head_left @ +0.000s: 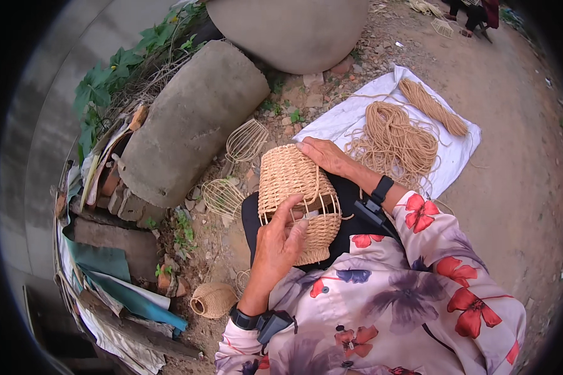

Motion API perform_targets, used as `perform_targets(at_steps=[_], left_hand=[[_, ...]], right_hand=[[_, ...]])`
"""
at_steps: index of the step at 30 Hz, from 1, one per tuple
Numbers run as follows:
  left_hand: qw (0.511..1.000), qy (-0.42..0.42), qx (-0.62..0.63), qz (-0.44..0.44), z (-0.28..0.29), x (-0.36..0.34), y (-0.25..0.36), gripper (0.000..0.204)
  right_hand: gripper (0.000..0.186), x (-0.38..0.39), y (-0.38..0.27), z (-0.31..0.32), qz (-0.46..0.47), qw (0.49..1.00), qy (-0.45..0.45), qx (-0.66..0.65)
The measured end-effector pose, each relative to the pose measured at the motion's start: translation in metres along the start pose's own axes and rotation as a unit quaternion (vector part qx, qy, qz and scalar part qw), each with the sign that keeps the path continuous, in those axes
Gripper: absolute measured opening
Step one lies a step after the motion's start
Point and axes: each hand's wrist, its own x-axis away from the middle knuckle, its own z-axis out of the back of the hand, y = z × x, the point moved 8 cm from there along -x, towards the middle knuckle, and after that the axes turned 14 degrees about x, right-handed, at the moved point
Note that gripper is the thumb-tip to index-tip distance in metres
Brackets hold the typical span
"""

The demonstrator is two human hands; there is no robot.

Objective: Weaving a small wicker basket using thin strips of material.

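Observation:
A partly woven basket [292, 177] of tan cord rests across my dark-trousered lap. Between its two woven sections runs a band of bare ribs, with an opening showing the inside. My right hand [324, 154] grips the far end of the basket, its fingers curled over the top edge. At the near left side, my left hand [276, 242] holds the basket beside the bare ribs, thumb and fingers at the gap. A strand of cord lies over the woven wall near the right side. The left palm and what lies under its fingertips are partly hidden.
On a white sheet [455, 164] to the right lie a loose heap of cord [394, 140] and a bundled hank [433, 107]. Wire frames [247, 141] and a small woven basket [213, 300] sit on the ground at left, near a concrete cylinder [191, 125]. Another person [478, 14] is far right.

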Motion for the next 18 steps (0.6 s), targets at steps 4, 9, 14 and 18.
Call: perform_targets(at_steps=[4,9,14,18], left_hand=[[0.962,0.045,0.262,0.068,0.029,0.004,-0.043,0.037],[0.864,0.112,0.487,0.055,0.058,0.007,-0.102,0.023],[0.891,0.109,0.411,0.159,0.054,0.011,-0.131,0.029],[0.917,0.09,0.36,0.144,0.061,0.021,-0.13,0.046]], right_hand=[[0.061,-0.002,-0.02,0.017,-0.003,0.993,0.039,-0.109],[0.064,0.018,0.014,-0.006,-0.134,0.934,-0.081,-0.321],[0.049,0.018,0.02,-0.027,-0.097,0.938,-0.044,-0.33],[0.049,0.019,-0.002,-0.028,-0.133,0.953,-0.08,-0.26]])
